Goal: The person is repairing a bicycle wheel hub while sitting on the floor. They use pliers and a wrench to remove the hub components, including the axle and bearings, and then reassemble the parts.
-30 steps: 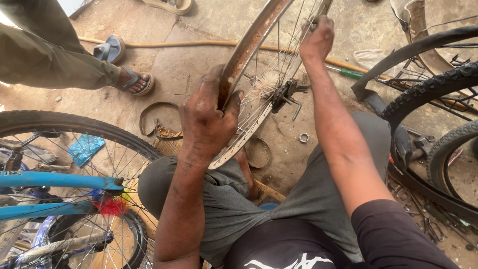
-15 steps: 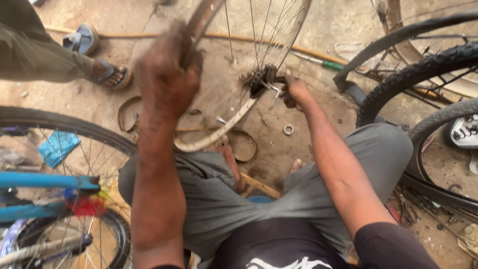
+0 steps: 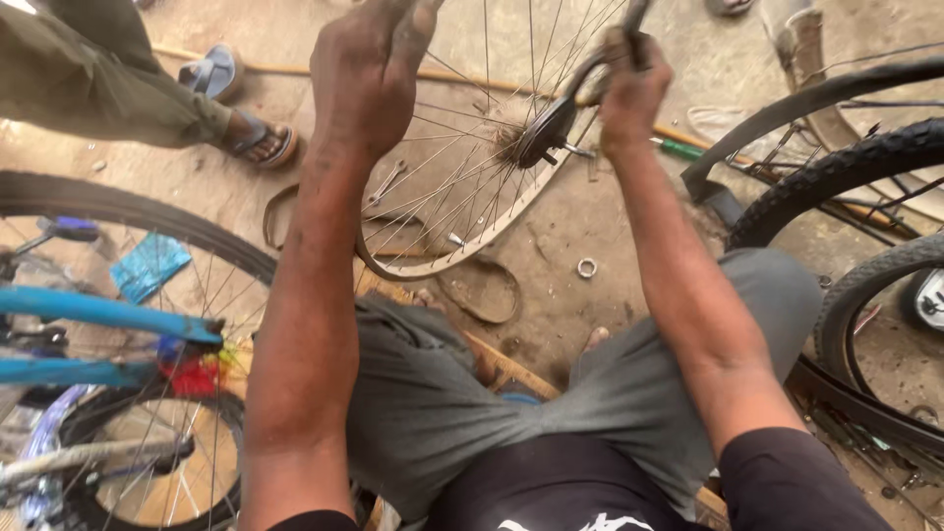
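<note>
A: Fingers first. State?

B: My left hand [image 3: 369,74], grimy and dust-coated, is curled at the top of the wheel [image 3: 462,197]; whether its fingers close on the rim [image 3: 433,267] there I cannot tell, since the view cuts them off at the top edge. My right hand [image 3: 629,88] is fisted tight around a dark, thin metal tool [image 3: 590,74] whose lower end meets the hub [image 3: 536,143].

A: Wheel, material and shape?

B: Bare metal rim, no tyre, dull and scuffed. Thin steel spokes fan from a dark, greasy hub with a small axle stub. The wheel stands roughly upright between my knees, its lower arc just above the ground, its face turned toward me and a little to the right. The axle's long axis points down-right, toward my right forearm.

A: Around it?

B: Grey trousers [image 3: 472,403], soft and creased. Dusty concrete floor [image 3: 590,216] with a small metal nut [image 3: 587,267] and a loop of worn rubber strip [image 3: 487,295] under the rim. A wooden stick [image 3: 295,69] lies across the ground behind. To my left, a blue bike frame [image 3: 98,315] with a spoked, tyred wheel. To my right, black knobbly tyres [image 3: 846,167]. Far left, another person's sandalled foot [image 3: 261,138].
</note>
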